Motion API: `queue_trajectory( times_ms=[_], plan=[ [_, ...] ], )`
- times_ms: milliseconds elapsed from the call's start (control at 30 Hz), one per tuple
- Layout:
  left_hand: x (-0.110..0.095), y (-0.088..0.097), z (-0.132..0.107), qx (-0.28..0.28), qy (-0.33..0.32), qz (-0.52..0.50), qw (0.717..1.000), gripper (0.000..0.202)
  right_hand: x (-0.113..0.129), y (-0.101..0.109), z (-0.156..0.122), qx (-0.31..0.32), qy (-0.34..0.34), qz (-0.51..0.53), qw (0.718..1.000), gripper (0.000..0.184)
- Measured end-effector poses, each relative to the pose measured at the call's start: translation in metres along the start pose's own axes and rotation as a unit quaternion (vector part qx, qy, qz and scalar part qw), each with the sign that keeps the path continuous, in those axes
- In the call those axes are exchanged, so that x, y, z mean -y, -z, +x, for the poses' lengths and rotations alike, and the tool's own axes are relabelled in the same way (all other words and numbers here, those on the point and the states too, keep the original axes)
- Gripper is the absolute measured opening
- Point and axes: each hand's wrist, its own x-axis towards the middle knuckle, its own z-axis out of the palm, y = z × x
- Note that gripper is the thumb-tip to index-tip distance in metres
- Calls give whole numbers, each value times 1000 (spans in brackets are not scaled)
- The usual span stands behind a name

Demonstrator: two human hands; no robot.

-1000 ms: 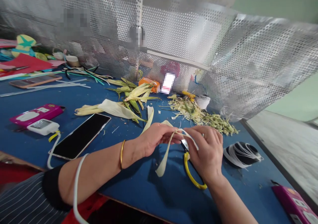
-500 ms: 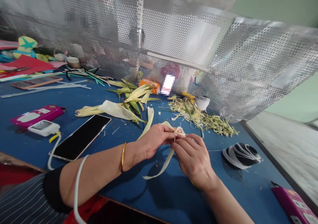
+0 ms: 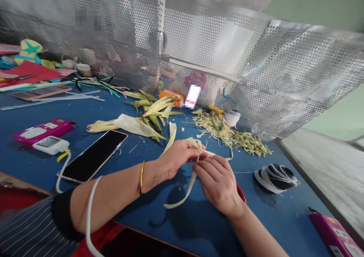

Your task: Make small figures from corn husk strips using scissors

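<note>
My left hand (image 3: pixel 178 159) pinches the folded top of a pale corn-husk strip (image 3: pixel 182 196) just above the blue table (image 3: pixel 159 219). The strip's free end hangs down and curls to the left. My right hand (image 3: pixel 218 181) is closed, and its fingertips meet the left hand's fingers on the same strip. A thin white thread runs from the hands toward a dark spool of white thread (image 3: pixel 277 177) on the right. A red curved edge (image 3: pixel 242 193) shows under my right wrist; I cannot make out what it belongs to.
A black phone (image 3: pixel 93 155), a pink device (image 3: pixel 42 128) and a white charger (image 3: pixel 51 144) lie at left. Whole husks (image 3: pixel 142 114) and shredded trimmings (image 3: pixel 231 133) sit behind my hands. A perforated metal screen (image 3: pixel 256 59) walls the back. A pink box (image 3: pixel 335 234) lies at bottom right.
The yellow-handled scissors seen at my right hand a second ago are out of sight. My right hand moved in to the strip, whose hanging end swung left.
</note>
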Motion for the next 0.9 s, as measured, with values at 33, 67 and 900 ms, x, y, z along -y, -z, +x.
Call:
queue_trajectory(
  times_ms=[33,67,900],
  plan=[
    [-2,0,0,1,0,7,1000,10,0,0,0,-6,-2,-2,1000,23],
    [-4,1,0,2,-1,13,1000,8,-1,1,0,-15,-13,-8,1000,24],
    [-7,8,4,-8,-32,103,994,17,-5,5,-3,-16,-279,177,944,28]
  ],
)
